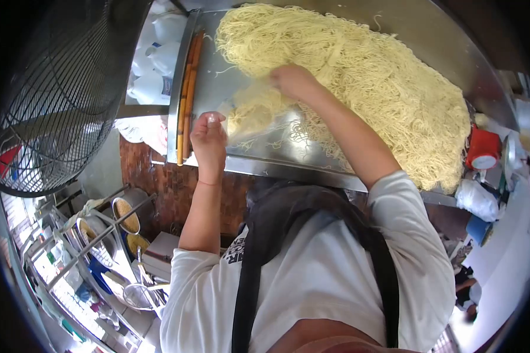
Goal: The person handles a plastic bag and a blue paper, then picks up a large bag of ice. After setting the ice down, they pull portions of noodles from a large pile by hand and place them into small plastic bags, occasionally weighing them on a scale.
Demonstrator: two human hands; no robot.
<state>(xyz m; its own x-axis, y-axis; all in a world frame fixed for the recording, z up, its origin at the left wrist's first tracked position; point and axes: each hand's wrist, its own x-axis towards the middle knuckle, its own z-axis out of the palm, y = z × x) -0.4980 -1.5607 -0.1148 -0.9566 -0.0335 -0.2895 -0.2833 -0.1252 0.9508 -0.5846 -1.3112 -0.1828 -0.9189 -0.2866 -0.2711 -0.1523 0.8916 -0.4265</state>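
A big heap of thin yellow noodles (383, 88) covers much of a metal table (218, 82). My left hand (209, 138) is closed, thumb up, on the edge of a clear plastic bag (259, 112) near the table's front left. Noodles show through the bag, which is partly smeared by motion. My right hand (291, 82) reaches over the table at the bag's far end, beside the heap. Its fingers are curled downward but blurred, so what they hold cannot be made out. Loose strands lie on the metal between the bag and the heap.
Two bamboo poles (188, 97) lie along the table's left edge. White plastic jugs (153, 70) stand beyond it. A black wire basket or fan guard (56, 100) looms at upper left. A rack (94, 235) holds pots and strainers. A red container (483, 150) sits at right.
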